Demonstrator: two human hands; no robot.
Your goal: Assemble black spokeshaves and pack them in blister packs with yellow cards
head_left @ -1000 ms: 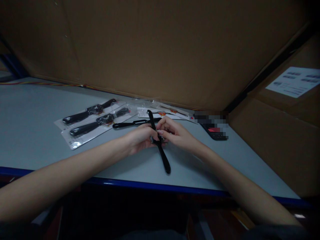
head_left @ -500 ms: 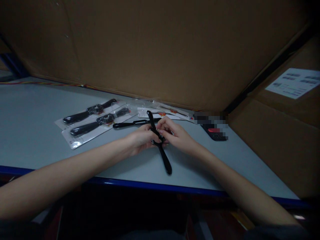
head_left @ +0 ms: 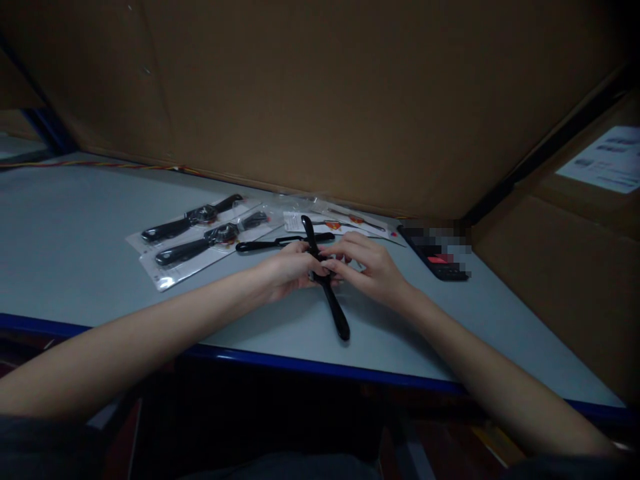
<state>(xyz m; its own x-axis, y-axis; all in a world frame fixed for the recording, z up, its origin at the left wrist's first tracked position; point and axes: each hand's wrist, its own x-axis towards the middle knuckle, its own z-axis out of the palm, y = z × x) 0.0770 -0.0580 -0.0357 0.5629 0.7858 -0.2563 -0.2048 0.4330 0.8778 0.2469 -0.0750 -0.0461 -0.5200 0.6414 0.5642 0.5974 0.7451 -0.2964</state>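
Head view: left hand (head_left: 290, 272) and right hand (head_left: 367, 267) pinch a black wristwatch (head_left: 337, 317) near the bench's front edge (head_left: 320, 368) — fingers (head_left: 333, 265) closed on its middle, holding it steady.

Two hands (head_left: 293, 270) (head_left: 370, 267); two bagged watches (head_left: 193, 219) (head_left: 200, 240); two loose black straps (head_left: 280, 245) (head_left: 334, 308) (one held)

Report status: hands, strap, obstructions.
Left hand and right hand on black watch strap. Loose black strap just beyond the hands. Packaged watches farther left.
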